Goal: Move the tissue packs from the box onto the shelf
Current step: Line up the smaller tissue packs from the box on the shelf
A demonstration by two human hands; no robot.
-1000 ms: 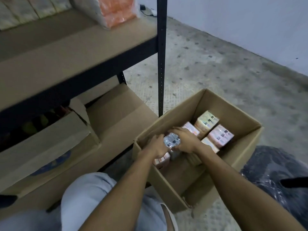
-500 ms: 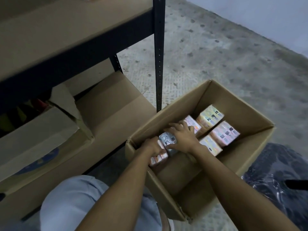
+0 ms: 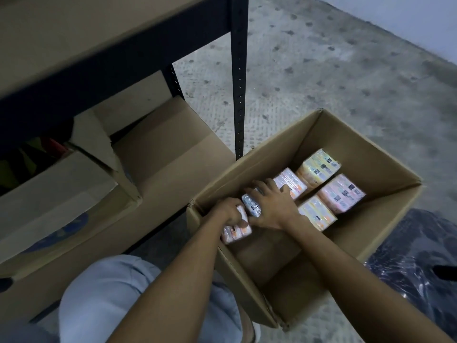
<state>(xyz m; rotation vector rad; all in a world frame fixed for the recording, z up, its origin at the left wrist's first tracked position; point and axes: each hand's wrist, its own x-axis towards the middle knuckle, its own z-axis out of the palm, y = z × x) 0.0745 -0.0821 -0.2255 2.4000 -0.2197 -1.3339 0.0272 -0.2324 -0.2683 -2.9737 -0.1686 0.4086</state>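
Observation:
An open cardboard box (image 3: 385, 214) sits on the floor with several wrapped tissue packs inside. My left hand (image 3: 228, 212) curls round a pink pack (image 3: 236, 231) against the box's left wall. My right hand (image 3: 273, 206) grips a bluish-white pack (image 3: 251, 205) beside it, fingers reaching over a pink pack (image 3: 293, 181). More packs stand behind: a yellow one (image 3: 319, 167), a pink one (image 3: 342, 194) and a yellow one (image 3: 317, 215). The shelf board (image 3: 74, 28) spans the upper left.
A black shelf post (image 3: 238, 78) stands just left of the box's far corner. Under the shelf lie large cardboard boxes (image 3: 153, 164). A dark plastic bag (image 3: 420, 263) lies right of the box. My knee in light trousers (image 3: 106, 293) is at the bottom.
The view tilted down, so the packs on the shelf left the frame. Both hands stay low in the box on the same packs, my right hand's fingers stretched a little farther over them.

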